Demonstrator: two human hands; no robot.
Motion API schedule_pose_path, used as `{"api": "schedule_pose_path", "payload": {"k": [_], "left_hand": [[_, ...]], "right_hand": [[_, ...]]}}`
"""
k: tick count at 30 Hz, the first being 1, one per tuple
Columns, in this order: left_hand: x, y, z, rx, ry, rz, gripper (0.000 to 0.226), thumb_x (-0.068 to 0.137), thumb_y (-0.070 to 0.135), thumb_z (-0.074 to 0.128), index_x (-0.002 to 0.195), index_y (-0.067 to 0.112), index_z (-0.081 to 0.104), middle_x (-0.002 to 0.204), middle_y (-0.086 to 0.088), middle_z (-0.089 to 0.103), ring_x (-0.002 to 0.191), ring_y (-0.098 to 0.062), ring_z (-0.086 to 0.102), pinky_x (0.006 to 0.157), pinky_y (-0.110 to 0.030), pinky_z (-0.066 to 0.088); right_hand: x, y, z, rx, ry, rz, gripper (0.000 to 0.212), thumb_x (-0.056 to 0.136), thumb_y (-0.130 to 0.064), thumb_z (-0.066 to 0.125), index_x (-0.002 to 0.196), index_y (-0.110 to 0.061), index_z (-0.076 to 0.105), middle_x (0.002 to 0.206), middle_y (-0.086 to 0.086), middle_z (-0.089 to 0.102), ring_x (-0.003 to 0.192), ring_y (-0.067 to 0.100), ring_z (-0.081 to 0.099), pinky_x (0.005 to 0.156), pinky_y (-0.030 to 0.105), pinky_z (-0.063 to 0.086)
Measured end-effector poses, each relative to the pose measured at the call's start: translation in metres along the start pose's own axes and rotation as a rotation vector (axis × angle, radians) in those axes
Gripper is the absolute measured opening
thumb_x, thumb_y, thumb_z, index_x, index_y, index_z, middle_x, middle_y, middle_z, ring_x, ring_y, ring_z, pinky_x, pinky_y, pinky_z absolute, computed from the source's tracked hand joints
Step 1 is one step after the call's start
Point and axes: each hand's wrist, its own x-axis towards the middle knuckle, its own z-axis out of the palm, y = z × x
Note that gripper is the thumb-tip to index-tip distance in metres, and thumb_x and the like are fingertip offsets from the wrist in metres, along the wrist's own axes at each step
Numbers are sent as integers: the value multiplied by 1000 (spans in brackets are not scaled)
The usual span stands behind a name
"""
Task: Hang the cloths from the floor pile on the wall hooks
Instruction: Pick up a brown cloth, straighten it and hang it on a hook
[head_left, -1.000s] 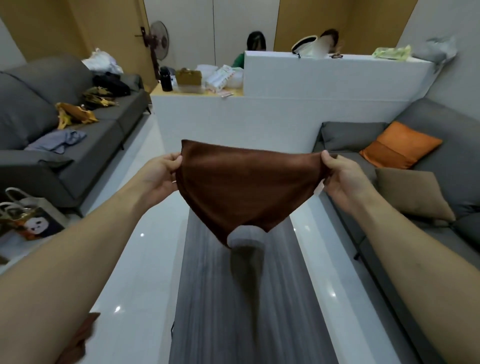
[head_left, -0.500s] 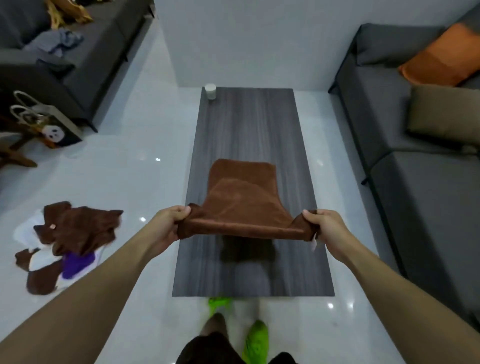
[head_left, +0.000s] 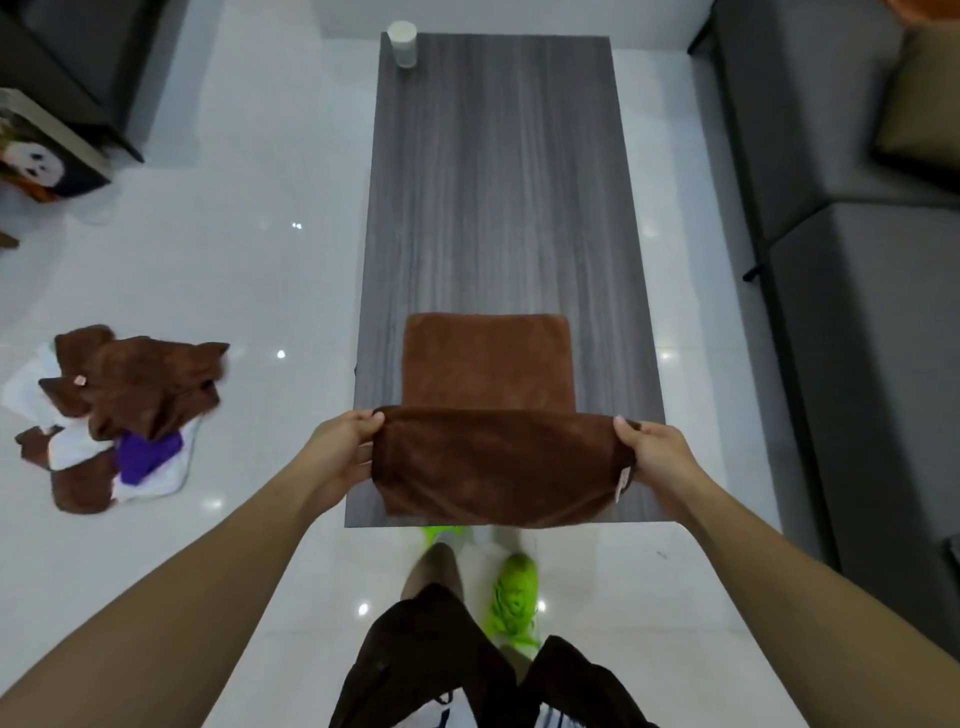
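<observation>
grey wood counter (head_left: 498, 197) centre frame, white floor (head_left: 234, 260) | cloth pile (head_left: 119, 415) left | left hand (head_left: 340, 449) grip, right hand (head_left: 657, 457) grip pinch brown cloth (head_left: 493, 415) corners, far half on counter

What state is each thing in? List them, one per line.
brown cloth: far end flat on the table, near end lifted, folded back
left hand: grips the cloth's left edge
right hand: grips its right edge
floor pile: crumpled heap
table: upright
white cup: standing

single head-worn wide-angle view, facing steeply down, close over the table (head_left: 498, 208) at frame centre; edges apparently distorted.
</observation>
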Motion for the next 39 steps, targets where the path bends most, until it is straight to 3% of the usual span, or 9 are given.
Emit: {"api": "schedule_pose_path", "payload": {"k": [9, 15, 19, 24, 28, 30, 33, 36, 39], "left_hand": [[97, 54, 9, 54, 37, -36, 24, 100, 31, 59, 114, 13, 66, 108, -6, 76, 88, -20, 74, 72, -32, 56], [180, 84, 18, 52, 105, -56, 22, 99, 26, 62, 113, 10, 68, 107, -9, 76, 98, -25, 73, 92, -39, 57], [230, 90, 23, 47, 145, -64, 20, 97, 26, 65, 110, 11, 69, 103, -6, 76, 97, -22, 74, 96, -40, 56], [275, 92, 31, 56, 220, -49, 19, 96, 25, 67, 108, 11, 70, 75, 0, 65, 65, -13, 59, 77, -31, 54], [298, 89, 35, 104, 266, -46, 16, 96, 27, 67, 102, 12, 70, 79, -3, 64, 61, -14, 52, 62, -30, 45], [305, 84, 32, 135, 257, -56, 21, 94, 29, 68, 104, 10, 69, 82, -5, 66, 62, -16, 54, 59, -30, 44], [305, 64, 26, 217, 202, -58, 26, 90, 31, 74, 106, 10, 71, 90, -2, 72, 72, -16, 64, 63, -28, 49], [292, 36, 18, 300, 200, -68, 23, 87, 26, 76, 104, 10, 72, 93, -1, 72, 75, -12, 66, 65, -23, 51], [274, 4, 4, 347, 214, -135, 22, 83, 29, 80, 97, 14, 71, 100, -2, 74, 92, -20, 70, 88, -36, 57]], "right_hand": [[91, -55, 49, 31, 81, 74, 35, 94, -32, 67, 116, -5, 68, 112, 8, 71, 104, 27, 66, 96, 46, 54], [164, -82, 78, 40, 113, 108, 17, 93, -30, 69, 97, -13, 69, 97, 5, 72, 93, 21, 68, 94, 42, 54], [204, -91, 94, 54, 143, 111, 28, 94, -25, 68, 115, -6, 68, 107, 9, 72, 97, 23, 69, 93, 43, 56], [248, -98, 105, 53, 163, 107, 26, 93, -27, 69, 111, -7, 71, 100, 7, 74, 91, 21, 72, 88, 41, 59], [274, -93, 111, 4, 188, 87, 14, 94, -25, 68, 87, -12, 71, 87, 6, 73, 79, 20, 70, 79, 39, 60], [280, -85, 112, -37, 210, 95, 15, 93, -26, 69, 85, -14, 69, 88, 8, 73, 76, 22, 69, 70, 40, 58], [282, -59, 110, -165, 253, 144, 21, 85, -31, 76, 95, -13, 71, 95, 10, 74, 82, 25, 71, 63, 36, 53], [274, -20, 106, -238, 270, 186, 26, 71, -36, 80, 88, -20, 70, 91, 3, 75, 85, 24, 72, 75, 43, 60], [253, 14, 104, -286, 257, 229, 24, 76, -34, 82, 82, -22, 62, 91, 3, 73, 88, 24, 71, 83, 44, 59]]}}
